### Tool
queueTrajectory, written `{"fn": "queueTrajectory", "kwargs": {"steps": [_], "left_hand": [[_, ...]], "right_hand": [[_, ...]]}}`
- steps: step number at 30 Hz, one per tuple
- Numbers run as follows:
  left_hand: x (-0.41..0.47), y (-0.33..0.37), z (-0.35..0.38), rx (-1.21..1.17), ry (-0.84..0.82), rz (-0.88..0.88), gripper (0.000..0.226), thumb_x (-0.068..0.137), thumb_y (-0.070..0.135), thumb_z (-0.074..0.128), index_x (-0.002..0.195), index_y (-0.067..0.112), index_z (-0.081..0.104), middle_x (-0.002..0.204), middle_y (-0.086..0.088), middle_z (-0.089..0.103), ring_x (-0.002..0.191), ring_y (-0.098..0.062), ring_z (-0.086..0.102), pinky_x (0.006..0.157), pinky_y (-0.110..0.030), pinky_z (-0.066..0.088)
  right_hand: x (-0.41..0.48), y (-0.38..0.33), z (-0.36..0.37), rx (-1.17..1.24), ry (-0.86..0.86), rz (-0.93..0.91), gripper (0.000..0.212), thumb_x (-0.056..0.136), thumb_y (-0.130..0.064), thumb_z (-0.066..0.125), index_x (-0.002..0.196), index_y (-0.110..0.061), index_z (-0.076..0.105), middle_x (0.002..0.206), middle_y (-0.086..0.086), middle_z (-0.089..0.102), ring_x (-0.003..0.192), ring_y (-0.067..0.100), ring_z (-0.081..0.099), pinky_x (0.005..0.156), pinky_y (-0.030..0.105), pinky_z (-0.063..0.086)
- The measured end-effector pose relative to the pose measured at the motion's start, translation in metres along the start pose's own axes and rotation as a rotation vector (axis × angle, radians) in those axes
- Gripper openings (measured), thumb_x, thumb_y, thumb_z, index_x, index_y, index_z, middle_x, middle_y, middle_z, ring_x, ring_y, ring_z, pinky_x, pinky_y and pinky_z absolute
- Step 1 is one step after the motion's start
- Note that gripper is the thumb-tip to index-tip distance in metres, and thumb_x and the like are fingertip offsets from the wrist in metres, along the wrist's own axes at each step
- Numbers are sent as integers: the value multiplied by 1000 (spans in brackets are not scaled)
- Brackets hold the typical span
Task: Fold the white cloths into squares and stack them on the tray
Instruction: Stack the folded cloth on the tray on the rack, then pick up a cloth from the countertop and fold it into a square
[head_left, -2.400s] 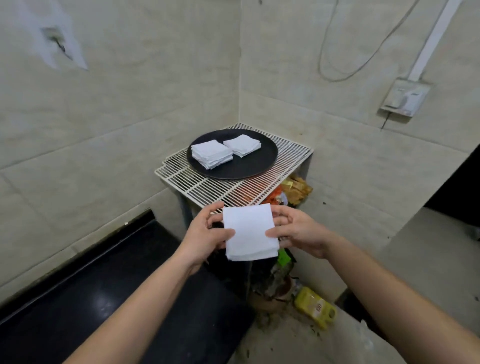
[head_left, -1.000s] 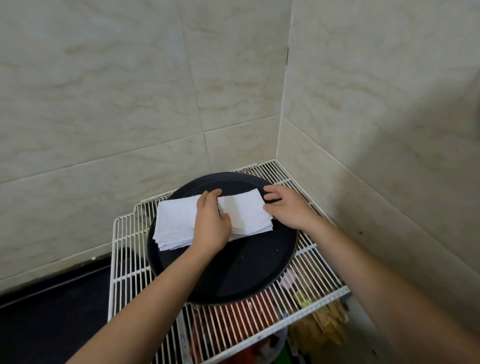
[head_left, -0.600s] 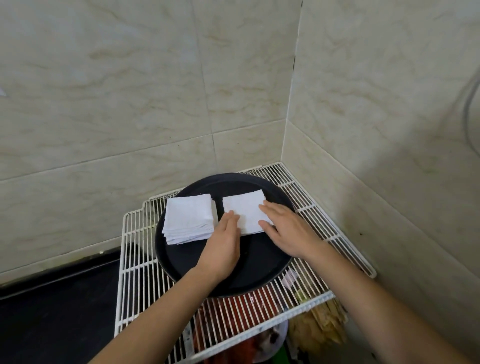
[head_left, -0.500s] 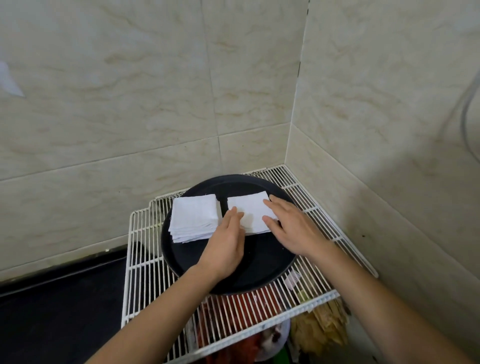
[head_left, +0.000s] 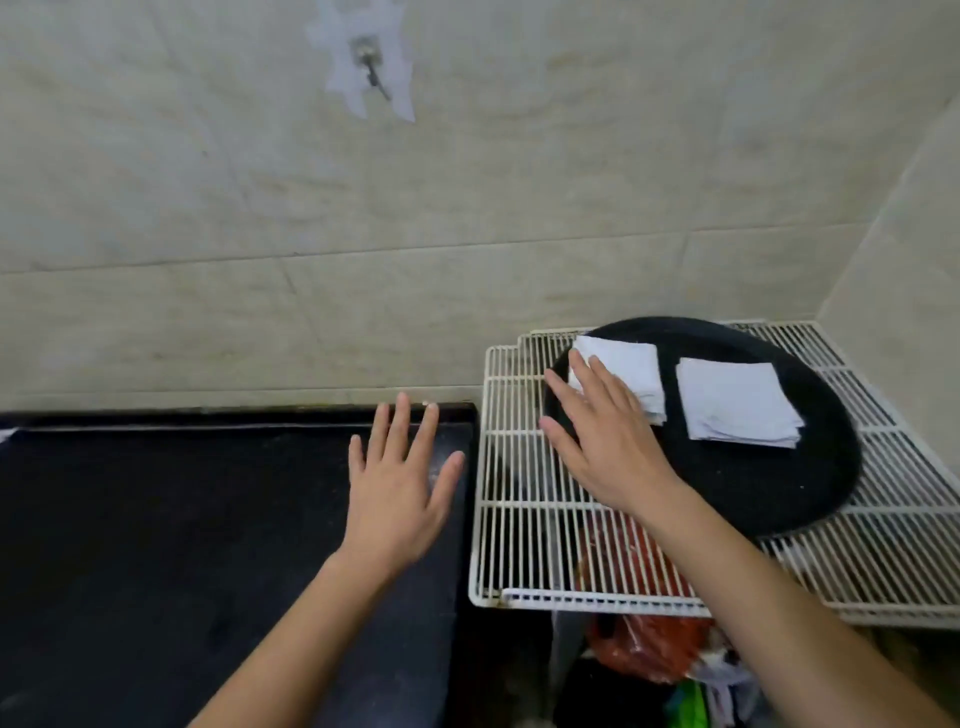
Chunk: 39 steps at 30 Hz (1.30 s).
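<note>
Head view. Since half a second ago, both hands have left the right stack of folded cloths (head_left: 735, 400) and swung toward the left of the frame. The view has turned with them, so the round black tray (head_left: 810, 499) now sits at centre right.

The left hand (head_left: 397, 480) hangs flat over the black countertop (head_left: 182, 519) at lower centre, fingers spread wide, holding nothing. The right hand (head_left: 605, 431) is likewise flat and empty, fingers straight, crossing the tray's left rim. Its fingertips overlap the near corner of the left stack of folded cloths (head_left: 631, 371); contact cannot be determined.

The two stacks lie just beside each other, not touching, both on the tray, which rests on the white wire rack (head_left: 524, 519). No unfolded cloth is in view.

Assessment: the cloths appear thin, light and limp, and not fragile. The layers of a stack would likely slide or fan out if nudged sideways. A fresh cloth is best pinched at two adjacent corners. A folded square is best gripped across its folded edge, thumb on top and fingers beneath.
</note>
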<state>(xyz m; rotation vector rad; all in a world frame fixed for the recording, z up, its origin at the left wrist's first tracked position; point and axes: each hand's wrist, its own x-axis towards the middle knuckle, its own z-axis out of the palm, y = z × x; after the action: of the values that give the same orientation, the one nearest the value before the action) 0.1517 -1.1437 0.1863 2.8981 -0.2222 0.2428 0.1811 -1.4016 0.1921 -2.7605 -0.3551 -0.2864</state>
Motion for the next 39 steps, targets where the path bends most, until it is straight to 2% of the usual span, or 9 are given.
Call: {"fn": "queueTrajectory", "kwargs": {"steps": [5,9,12,15,20,23,28,32,39], "left_hand": [[-64,-121,-44,33,68,-195,72,95,64,18,156,26,26,166,-6,10,153,-28,6,118,-57,19],[-141,-234,-73,57,140,-357,68,96,60,23,153,24,35,163,-9,21,151,-30,17,115,-59,26],[-195,-315,-101,106,170,-434,66,97,58,25,150,23,39,161,-11,27,149,-32,23,112,-60,31],[-249,-386,-132,134,191,-555,68,96,60,21,152,24,35,162,-9,23,150,-31,19,115,-58,27],[-331,-485,-167,164,219,-756,74,94,64,11,156,27,25,165,-5,10,152,-26,8,120,-52,19],[-357,-527,-173,152,221,-830,75,93,65,8,156,27,25,166,-5,10,153,-25,6,120,-51,19],[-368,-584,-166,113,204,-902,76,92,66,4,157,29,17,166,-2,0,153,-23,-2,122,-48,14],[-355,-644,-161,104,154,-910,80,87,68,-3,157,32,8,165,1,-10,152,-19,-12,123,-44,7],[-305,-771,-164,111,54,-933,82,87,69,-1,158,31,13,166,0,-5,153,-21,-7,122,-45,11]], "right_hand": [[31,-130,41,-31,-50,-158,69,98,-59,17,157,-24,24,167,8,8,154,26,4,124,46,12],[40,-260,91,-11,-106,-285,69,98,-58,19,156,-21,29,166,11,12,153,29,10,123,48,18],[40,-360,135,20,-185,-371,75,95,-62,12,158,-23,21,167,8,5,154,27,4,124,45,12],[41,-458,173,33,-254,-501,79,91,-65,6,159,-25,15,167,6,-1,154,25,-1,125,44,10],[37,-596,221,64,-327,-690,77,92,-64,8,159,-27,12,167,5,-3,154,25,-1,125,41,8],[41,-653,249,78,-362,-767,73,95,-61,15,159,-27,13,167,5,-3,154,25,-1,125,40,7],[57,-708,301,107,-387,-828,73,95,-61,15,159,-25,17,167,6,0,154,25,1,124,38,8],[89,-751,351,175,-411,-802,64,103,-51,34,159,-25,15,167,4,-2,154,23,-2,124,38,7],[164,-821,421,225,-476,-729,65,104,-46,36,159,-23,13,167,5,-2,154,22,-3,125,39,8]]}}
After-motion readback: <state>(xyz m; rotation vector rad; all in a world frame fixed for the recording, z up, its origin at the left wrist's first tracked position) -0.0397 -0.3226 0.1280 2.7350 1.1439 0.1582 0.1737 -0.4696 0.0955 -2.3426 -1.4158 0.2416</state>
